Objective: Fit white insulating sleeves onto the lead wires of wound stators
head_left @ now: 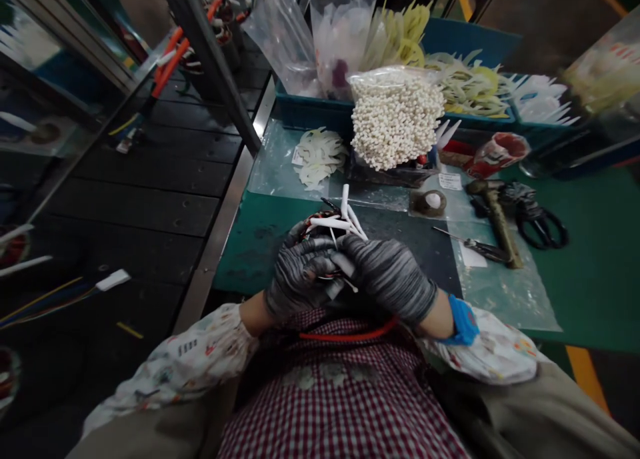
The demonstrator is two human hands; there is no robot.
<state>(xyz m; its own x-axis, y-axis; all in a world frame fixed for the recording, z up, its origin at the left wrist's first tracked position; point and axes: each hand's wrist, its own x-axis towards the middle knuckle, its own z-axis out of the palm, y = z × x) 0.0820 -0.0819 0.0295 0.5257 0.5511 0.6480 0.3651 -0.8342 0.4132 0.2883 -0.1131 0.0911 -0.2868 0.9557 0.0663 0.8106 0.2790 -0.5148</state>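
Both hands wear grey striped gloves and meet close to my body, at the near edge of the green work mat (260, 246). My left hand (299, 276) cups a round wound coil (325, 222) with dark and red wires. Several white sleeves (345, 220) stick up out of the coil. My right hand (387, 276) pinches one white sleeve at the coil's near side, fingers closed on it. A red wire (350, 336) trails below my wrists.
A clear bag of white tube pieces (395, 116) stands behind the coil. Blue bins (467, 46) hold yellowish strips. A hammer (497, 219), black scissors (537, 219) and a small tool (475, 246) lie at the right. A dark conveyor (150, 179) runs along the left.
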